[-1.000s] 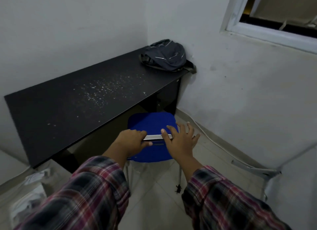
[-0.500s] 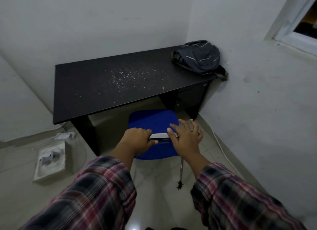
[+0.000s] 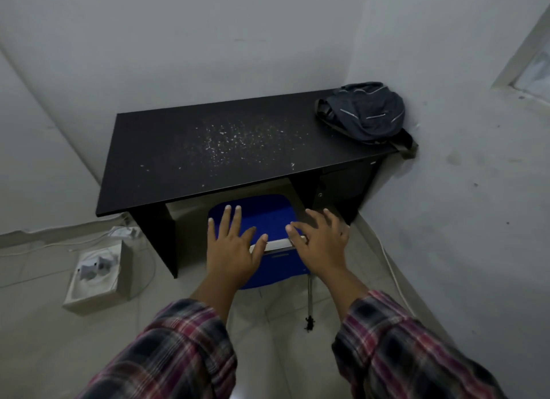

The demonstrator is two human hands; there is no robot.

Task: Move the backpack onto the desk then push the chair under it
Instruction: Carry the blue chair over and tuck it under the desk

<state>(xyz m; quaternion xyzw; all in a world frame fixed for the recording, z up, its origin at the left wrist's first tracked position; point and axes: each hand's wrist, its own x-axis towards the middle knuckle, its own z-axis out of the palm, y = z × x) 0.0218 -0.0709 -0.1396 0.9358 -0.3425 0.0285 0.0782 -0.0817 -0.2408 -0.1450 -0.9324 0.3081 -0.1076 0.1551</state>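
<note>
A dark grey backpack point(image 3: 364, 113) lies on the far right end of the black desk point(image 3: 190, 160), one strap hanging over the corner. A blue chair point(image 3: 262, 217) stands partly under the desk, its seat showing below the front edge. My left hand point(image 3: 232, 247) hovers flat over the chair's back with fingers spread, holding nothing. My right hand point(image 3: 321, 241) is also spread, fingers apart, over the right end of the chair's silver top rail point(image 3: 276, 245).
A white box point(image 3: 95, 276) with adapters and cables sits on the tiled floor at the left. A white cable point(image 3: 393, 267) runs along the right wall. One chair leg point(image 3: 310, 303) stands behind the seat. White specks dot the desk's middle.
My left hand has let go of the chair's top rail and opened flat. The right hand stays spread. The view has swung left and back, showing the whole desk.
</note>
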